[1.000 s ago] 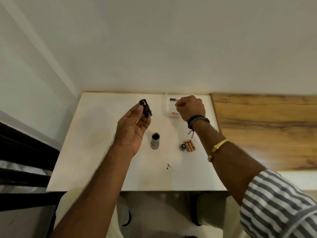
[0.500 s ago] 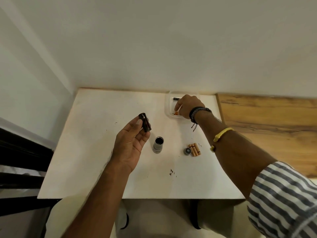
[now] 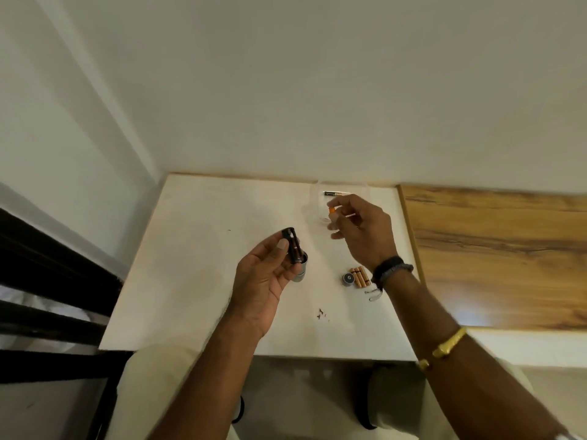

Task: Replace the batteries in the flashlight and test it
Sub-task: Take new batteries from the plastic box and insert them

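My left hand (image 3: 263,281) holds a dark battery holder (image 3: 293,248) upright between thumb and fingers, over the middle of the white table (image 3: 190,274). Just behind it the silver flashlight body (image 3: 300,271) stands on end with its open mouth up. My right hand (image 3: 362,231) is lifted above the clear tray (image 3: 314,204) and pinches a small battery with an orange end (image 3: 332,215). Another black and gold battery (image 3: 333,194) lies in the tray. Three gold batteries (image 3: 360,276) lie side by side near my right wrist, next to the flashlight's round cap (image 3: 348,278).
The table stands against a white wall, with a wooden surface (image 3: 495,249) adjoining on the right and a dark railing (image 3: 47,281) to the left. A few dark specks (image 3: 320,313) mark the tabletop near the front edge.
My right hand has come up out of the tray with a battery pinched in its fingers. My left hand has moved the holder closer to the flashlight body.
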